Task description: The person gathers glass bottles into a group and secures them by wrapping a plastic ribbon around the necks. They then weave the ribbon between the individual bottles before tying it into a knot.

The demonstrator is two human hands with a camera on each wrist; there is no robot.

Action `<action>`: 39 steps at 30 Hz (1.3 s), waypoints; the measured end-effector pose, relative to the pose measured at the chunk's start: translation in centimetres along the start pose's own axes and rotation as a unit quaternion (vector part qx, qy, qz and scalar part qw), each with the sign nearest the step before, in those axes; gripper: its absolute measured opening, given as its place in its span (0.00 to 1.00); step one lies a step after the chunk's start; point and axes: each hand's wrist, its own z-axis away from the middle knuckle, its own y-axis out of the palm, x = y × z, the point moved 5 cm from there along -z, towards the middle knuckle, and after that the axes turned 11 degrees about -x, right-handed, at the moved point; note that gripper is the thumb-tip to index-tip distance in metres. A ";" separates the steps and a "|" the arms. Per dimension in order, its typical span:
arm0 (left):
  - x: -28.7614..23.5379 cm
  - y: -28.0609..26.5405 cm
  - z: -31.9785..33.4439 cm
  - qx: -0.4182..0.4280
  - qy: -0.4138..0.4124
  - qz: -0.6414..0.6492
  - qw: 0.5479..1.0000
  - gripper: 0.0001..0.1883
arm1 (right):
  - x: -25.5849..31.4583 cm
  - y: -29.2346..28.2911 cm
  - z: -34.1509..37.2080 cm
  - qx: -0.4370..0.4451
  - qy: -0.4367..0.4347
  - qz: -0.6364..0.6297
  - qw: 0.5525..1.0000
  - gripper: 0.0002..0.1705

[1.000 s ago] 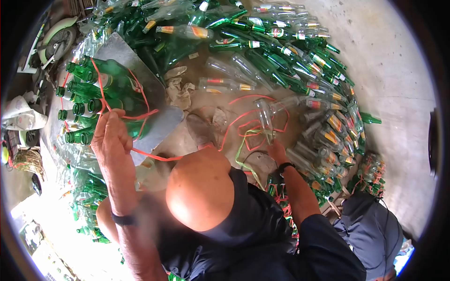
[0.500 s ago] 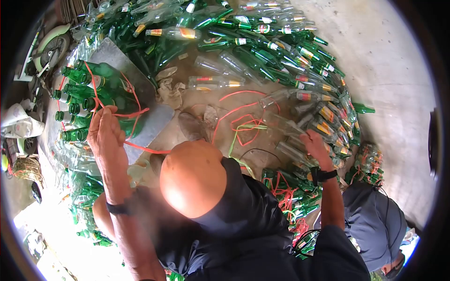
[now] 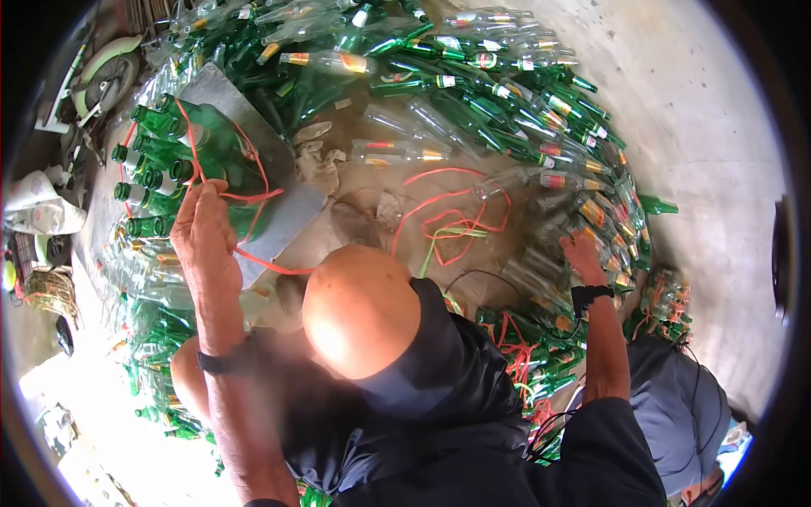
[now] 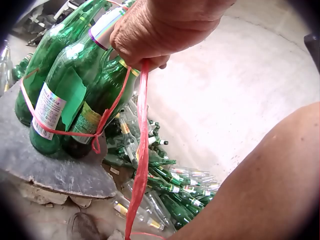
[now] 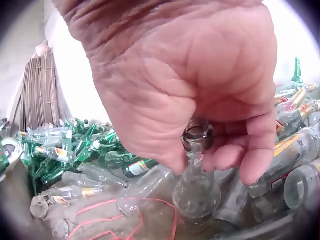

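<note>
My left hand pinches red plastic twine at the necks of a bundle of green glass bottles. The twine loops around the bundle, with a small knot low on its side in the left wrist view. Those bottles stand upright on a grey slab. Over at the right, my right hand is among clear bottles lying on the floor. Its thumb and fingers curl about the neck of a clear glass bottle, whose mouth shows below the palm in the right wrist view.
Loose red twine and a green strip lie on the floor in the middle. A large heap of green bottles curves behind. Clear bottles lie nearby. Another person in dark clothing is at the lower right.
My right hand has moved to the right with a clear bottle, from beside the loose twine to the clear bottles. My left hand keeps hold of the twine at the bundle.
</note>
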 end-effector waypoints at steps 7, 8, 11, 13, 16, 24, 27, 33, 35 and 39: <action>0.1 0.1 0.0 0.005 -0.008 -0.001 1.000 0.10 | -0.3 0.7 -1.9 -0.081 -0.098 0.108 0.986 0.24; 0.1 0.1 0.0 0.003 -0.009 -0.004 1.000 0.10 | 0.4 0.4 -1.9 -0.071 -0.086 0.108 0.988 0.24; 0.0 0.2 0.2 0.000 -0.002 -0.013 1.000 0.10 | 2.7 -0.7 -1.4 -0.090 -0.064 0.095 0.989 0.24; 0.0 0.4 0.4 0.013 0.045 -0.033 0.998 0.10 | 1.5 -0.4 -1.6 -0.090 -0.097 0.100 0.986 0.25; 0.4 0.1 0.0 0.012 0.074 -0.012 0.997 0.10 | -1.5 1.9 -4.6 -0.146 -0.243 0.063 0.957 0.27; 0.1 0.9 1.0 -0.057 0.086 -0.047 0.994 0.14 | 14.0 -3.4 -1.8 -0.201 -0.219 0.172 0.939 0.29; 0.0 0.9 1.3 -0.061 0.091 -0.051 0.993 0.13 | 23.8 -4.2 0.5 -0.266 -0.425 -0.051 0.864 0.14; 0.7 0.0 1.9 -0.073 0.093 -0.040 0.992 0.14 | 44.0 -6.5 8.9 -0.110 -0.546 -0.218 0.802 0.11; 0.3 -0.5 2.4 -0.081 0.089 -0.066 0.991 0.15 | 49.3 -7.2 11.9 -0.091 -0.612 -0.248 0.746 0.12; 0.7 -1.6 2.8 -0.103 0.096 -0.051 0.989 0.14 | 58.1 -8.5 17.1 -0.075 -0.699 -0.279 0.654 0.15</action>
